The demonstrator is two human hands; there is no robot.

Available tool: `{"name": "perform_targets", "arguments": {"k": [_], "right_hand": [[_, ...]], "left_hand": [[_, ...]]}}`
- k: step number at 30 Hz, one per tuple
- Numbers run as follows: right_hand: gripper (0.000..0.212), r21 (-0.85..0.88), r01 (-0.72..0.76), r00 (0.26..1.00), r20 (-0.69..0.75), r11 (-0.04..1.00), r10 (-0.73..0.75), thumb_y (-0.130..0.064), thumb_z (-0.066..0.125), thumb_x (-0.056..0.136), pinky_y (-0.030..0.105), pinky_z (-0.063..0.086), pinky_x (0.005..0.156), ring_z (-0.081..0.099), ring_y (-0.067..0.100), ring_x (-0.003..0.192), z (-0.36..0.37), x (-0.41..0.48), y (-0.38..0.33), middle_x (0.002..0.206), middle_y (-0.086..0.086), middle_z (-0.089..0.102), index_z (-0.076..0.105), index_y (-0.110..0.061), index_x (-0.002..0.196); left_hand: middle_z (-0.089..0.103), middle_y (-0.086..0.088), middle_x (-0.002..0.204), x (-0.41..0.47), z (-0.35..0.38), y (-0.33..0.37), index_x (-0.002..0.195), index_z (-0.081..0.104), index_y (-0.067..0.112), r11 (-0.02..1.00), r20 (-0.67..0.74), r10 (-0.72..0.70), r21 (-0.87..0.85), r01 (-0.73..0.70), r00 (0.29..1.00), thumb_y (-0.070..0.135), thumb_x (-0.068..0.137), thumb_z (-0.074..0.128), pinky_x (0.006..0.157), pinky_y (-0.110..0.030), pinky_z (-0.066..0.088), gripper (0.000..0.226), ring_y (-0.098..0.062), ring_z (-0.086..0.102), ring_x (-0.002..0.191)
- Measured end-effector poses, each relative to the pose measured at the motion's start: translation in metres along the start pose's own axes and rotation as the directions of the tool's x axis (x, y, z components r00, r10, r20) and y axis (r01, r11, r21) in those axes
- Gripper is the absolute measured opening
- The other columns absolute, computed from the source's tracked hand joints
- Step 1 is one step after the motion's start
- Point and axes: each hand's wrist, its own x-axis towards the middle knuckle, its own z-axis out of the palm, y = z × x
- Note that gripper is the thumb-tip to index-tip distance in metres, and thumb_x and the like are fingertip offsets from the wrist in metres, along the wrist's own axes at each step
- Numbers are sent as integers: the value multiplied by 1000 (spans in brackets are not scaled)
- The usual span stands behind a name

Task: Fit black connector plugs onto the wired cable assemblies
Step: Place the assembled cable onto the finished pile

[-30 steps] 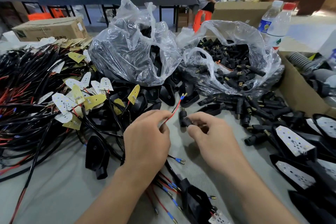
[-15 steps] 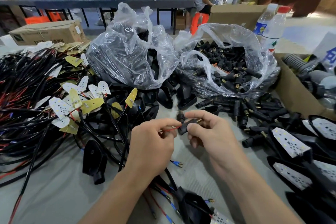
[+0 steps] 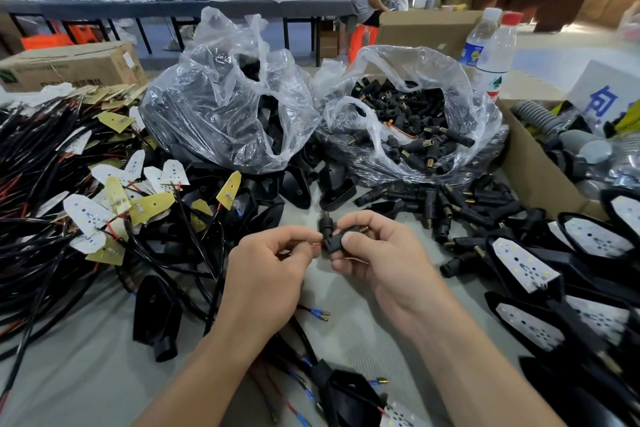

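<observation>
Wire (image 3: 317, 245) — thin, red — pinched in left hand (image 3: 266, 274); right hand (image 3: 384, 255) grips black connector plug (image 3: 334, 243).

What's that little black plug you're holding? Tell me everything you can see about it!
The black plug looks like dull plastic, small and stubby, with a brass threaded tip poking out by the forefinger. The right hand pinches it, lying sideways, above the table. The left hand pinches a thin red wire whose end meets the plug's left side. How far in the wire goes is hidden.
</observation>
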Motion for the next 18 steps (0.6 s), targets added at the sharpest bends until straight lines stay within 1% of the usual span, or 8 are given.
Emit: {"name": "perform_targets", "arguments": {"k": [3, 5, 7, 9, 11, 14, 16, 18], "right_hand": [[25, -34, 39, 999, 24, 999, -38, 16, 54, 91, 26, 58, 63, 63, 21, 65, 0, -1, -1, 80, 17, 64, 68, -5, 90], [26, -32, 63, 998, 21, 997, -63, 16, 55, 91, 25, 58, 63, 64, 20, 64, 1, -2, -1, 79, 17, 65, 69, -6, 89], [25, 46, 87, 996, -40, 995, -85, 15, 55, 92, 25, 57, 60, 64, 19, 62, 2, -1, -2, 75, 15, 65, 69, -6, 90], [22, 102, 119, 984, -147, 988, -104, 14, 55, 94, 25, 58, 57, 64, 18, 58, 0, 3, -2, 72, 12, 66, 67, -4, 91], [21, 102, 132, 975, -190, 986, -111, 14, 55, 95, 26, 59, 59, 64, 18, 58, -4, 5, -3, 72, 11, 67, 66, -4, 92], [21, 96, 91, 993, -87, 991, -82, 13, 55, 94, 26, 58, 60, 64, 20, 61, -4, 4, -3, 76, 13, 68, 67, -4, 92], [24, 86, 60, 998, -2, 994, -60, 13, 56, 93, 26, 58, 61, 64, 21, 63, -2, 2, -2, 81, 13, 68, 69, -6, 91], [27, 66, 51, 997, 48, 996, -55, 13, 56, 93, 25, 58, 63, 64, 21, 65, -1, 1, -1, 86, 14, 69, 71, -9, 89]], "left_hand": [[72, 32, 78, -3, 1, 4, 75, 72, 59, 998, 25, 35, 47, -36, 999, 21, 88, 77, 65, -3, 44, 40, 10, 67, 78], [72, 31, 77, -3, 0, 4, 75, 70, 66, 998, 36, 34, 52, -36, 999, 23, 87, 78, 64, -4, 45, 45, 7, 68, 79], [73, 23, 71, -2, -1, 1, 78, 75, 57, 998, 4, 23, 51, -23, 1000, 24, 88, 77, 60, -7, 45, 35, 0, 67, 69], [72, 17, 67, -2, -1, -1, 79, 78, 49, 999, -38, 26, 33, -25, 999, 25, 88, 75, 53, -7, 40, 26, 0, 58, 54], [71, 6, 65, -1, -1, -2, 81, 78, 48, 999, -57, 16, -31, -18, 998, 26, 87, 75, 47, -10, 37, 23, -1, 49, 48], [71, -4, 67, 1, 0, -2, 80, 78, 48, 996, -63, 6, -92, -11, 998, 28, 84, 79, 49, -14, 39, 20, -3, 51, 53], [69, -2, 62, 2, 0, -3, 78, 79, 47, 996, -62, 4, -94, -10, 998, 27, 82, 81, 46, -12, 37, 21, -1, 48, 50], [70, 6, 60, 1, 0, -2, 77, 79, 48, 997, -62, 2, -82, -7, 998, 26, 82, 81, 45, -10, 36, 23, -2, 49, 47]]}}
